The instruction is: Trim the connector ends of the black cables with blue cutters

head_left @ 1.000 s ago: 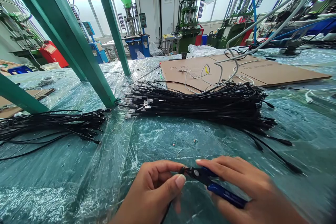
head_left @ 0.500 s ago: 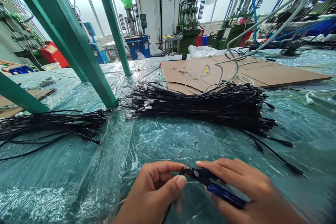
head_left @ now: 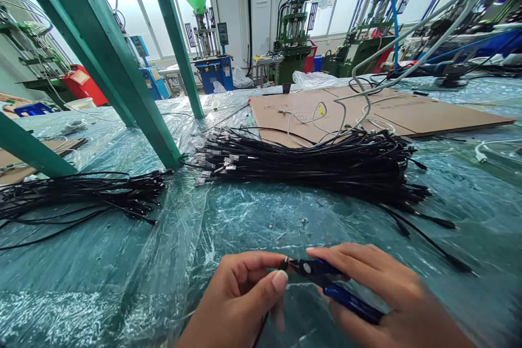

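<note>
Lying at the far left, a smaller pile of black cables (head_left: 81, 193) rested on the plastic-covered table (head_left: 228, 228), and just beside it the green frame (head_left: 118, 65) came down at a slant. Next to the right, near the front edge of the view, was the left hand (head_left: 234, 296), its thumb and forefinger closed in a small pinch on the end of a black cable (head_left: 284, 265), with the lower part of this cable hanging under the palm. Behind the hands, the large bundle (head_left: 310, 166) lay crosswise, touching the cardboard (head_left: 293, 106); two small bits (head_left: 271, 226) were on the plastic between the bundle and the hands. At the pinched end were the tips of the blue-handled cutter (head_left: 350, 302), pointing to the left; whether the blades were biting or only touching, I could not tell. The right hand (head_left: 383, 283) was partly closed around its handles, which stood somewhat apart. In my judgement, the step in hand was fine work with the blades at this cable end, and the next move called for a steady pinch, a light and controlled squeeze, and care that the blades kept away from the fingertips. Farther right, some loose cable ends (head_left: 459, 265) stuck out from the bundle.
</note>
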Tool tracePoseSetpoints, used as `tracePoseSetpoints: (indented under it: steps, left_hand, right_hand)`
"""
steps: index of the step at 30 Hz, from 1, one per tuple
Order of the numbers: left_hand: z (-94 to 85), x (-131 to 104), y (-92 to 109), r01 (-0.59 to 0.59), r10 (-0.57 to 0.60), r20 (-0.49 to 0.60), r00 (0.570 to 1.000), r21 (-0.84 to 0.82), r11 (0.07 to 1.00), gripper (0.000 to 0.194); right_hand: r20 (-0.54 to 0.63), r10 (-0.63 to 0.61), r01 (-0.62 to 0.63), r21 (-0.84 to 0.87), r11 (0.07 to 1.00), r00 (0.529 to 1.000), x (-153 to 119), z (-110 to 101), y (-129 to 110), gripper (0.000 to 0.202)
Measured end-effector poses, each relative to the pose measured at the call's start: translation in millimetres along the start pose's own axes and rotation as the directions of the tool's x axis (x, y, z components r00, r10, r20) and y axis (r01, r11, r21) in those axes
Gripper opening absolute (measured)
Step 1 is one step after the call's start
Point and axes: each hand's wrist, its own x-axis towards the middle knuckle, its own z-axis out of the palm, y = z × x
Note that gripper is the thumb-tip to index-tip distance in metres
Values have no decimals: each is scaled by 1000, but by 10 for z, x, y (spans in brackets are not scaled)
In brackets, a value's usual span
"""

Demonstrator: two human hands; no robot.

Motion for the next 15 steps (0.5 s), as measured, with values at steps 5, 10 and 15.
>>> tracePoseSetpoints:
  steps: [5,10,15]
  left_hand:
    - [-60,3,-72,-2,1,36,999,33,999,61]
    - [-59,2,-85,-26,27,45,999,-36,999,56]
    - [-51,5,-71,-43,48,96,994,-58,997,42]
  right_hand:
    - [-16,-48,47,-36,998,999,-15,7,5,37]
    - [-4,-67,67,-41,997,998,-15,0,-8,39]
    - [-2,-77,77,-30,997,997,-9,2,4,40]
